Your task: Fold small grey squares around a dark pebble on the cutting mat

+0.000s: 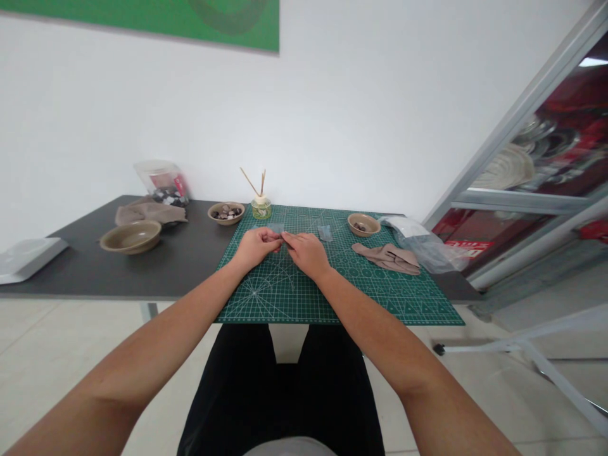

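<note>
Bare forearms (380, 326) lead to two hands set close together above a green mat (256, 301)

Just beyond the left hand (258, 246) is a small clear packet (275, 227), partly hidden by the fingers. Both hands have bent fingers, and their tips come together over the mat. Whatever may be between them is too small to make out, so whether either the left or the right hand (308, 253) is gripping something, I cannot tell. Another packet (325, 233) lies flat on the mat, past the right hand and a little to its right.

Further right on the mat sit a brown bowl (357, 218) with a few dark pieces in it and a rumpled brown cloth (389, 258). Beside them, a crumpled plastic bag (427, 244) spreads over the table's right end.

At the mat's far left corner stands a jar (261, 210) with thin sticks (249, 182) in it, and next to that a bowl of stones (227, 214). Farther left on the dark table (190, 266) are a larger bowl (131, 239), a second cloth (142, 211) and a clear tub (159, 174) with dark and white pieces. Behind rises a white wall (342, 120) with a green picture (156, 19).
</note>
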`<state>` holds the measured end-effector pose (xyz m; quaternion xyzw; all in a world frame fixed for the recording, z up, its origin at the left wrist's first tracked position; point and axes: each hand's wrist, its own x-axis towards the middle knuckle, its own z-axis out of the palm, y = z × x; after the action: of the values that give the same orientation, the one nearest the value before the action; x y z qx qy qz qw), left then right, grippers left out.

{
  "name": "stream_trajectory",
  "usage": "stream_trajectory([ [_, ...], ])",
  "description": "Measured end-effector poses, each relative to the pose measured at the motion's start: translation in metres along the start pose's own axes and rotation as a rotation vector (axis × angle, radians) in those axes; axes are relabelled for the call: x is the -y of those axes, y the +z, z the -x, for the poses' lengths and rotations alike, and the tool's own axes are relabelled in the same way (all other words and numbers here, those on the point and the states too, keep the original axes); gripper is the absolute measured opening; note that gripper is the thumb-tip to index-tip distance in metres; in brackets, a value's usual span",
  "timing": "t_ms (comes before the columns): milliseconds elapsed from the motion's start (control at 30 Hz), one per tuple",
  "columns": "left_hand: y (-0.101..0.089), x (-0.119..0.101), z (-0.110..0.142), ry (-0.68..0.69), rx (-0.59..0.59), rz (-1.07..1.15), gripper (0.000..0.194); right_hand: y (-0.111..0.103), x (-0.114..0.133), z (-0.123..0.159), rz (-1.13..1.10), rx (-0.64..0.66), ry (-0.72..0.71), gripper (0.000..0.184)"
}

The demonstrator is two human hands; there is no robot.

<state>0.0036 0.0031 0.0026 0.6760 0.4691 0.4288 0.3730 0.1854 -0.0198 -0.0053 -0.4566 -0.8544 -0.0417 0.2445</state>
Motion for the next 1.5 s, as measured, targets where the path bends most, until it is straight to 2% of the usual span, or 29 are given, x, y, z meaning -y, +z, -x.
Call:
stream_trajectory([
  [200, -0.001, -0.002, 0.001, 0.009, 0.020, -0.056, 0.010, -0.003, 0.005, 0.001, 0.012, 0.003, -0.068, 0.044],
  [500, 0.002, 0.001, -0.001, -0.023, 0.025, 0.175, 0.020, -0.003, 0.004, 0.002, 0.006, -0.041, -0.008, 0.043],
  [700, 0.001, 0.001, -0.001, -0.025, 0.073, 0.098, 0.009, -0.005, 0.008, 0.003, 0.019, -0.001, -0.059, 0.044],
  [933, 0.005, 0.007, -0.003, -0.009, 0.050, 0.266, 0.022, -0.002, 0.008, 0.002, 0.015, 0.004, 0.041, 0.046],
  [1100, 0.003, 0.000, 0.000, 0.004, 0.099, 0.171, 0.015, -0.003, 0.009, 0.002, 0.011, 0.007, 0.022, 0.046],
  [1267, 0.001, -0.001, 0.000, 0.067, 0.038, 0.052, 0.011, -0.005, 0.011, 0.002, 0.021, 0.021, 0.018, 0.046],
  [1367, 0.003, 0.001, -0.001, 0.061, 0.071, 0.163, 0.013, -0.005, 0.011, 0.001, 0.011, 0.027, 0.000, 0.047],
  [1500, 0.006, 0.004, -0.002, 0.050, 0.059, 0.320, 0.021, -0.005, 0.009, 0.001, -0.026, 0.027, 0.057, 0.048],
])
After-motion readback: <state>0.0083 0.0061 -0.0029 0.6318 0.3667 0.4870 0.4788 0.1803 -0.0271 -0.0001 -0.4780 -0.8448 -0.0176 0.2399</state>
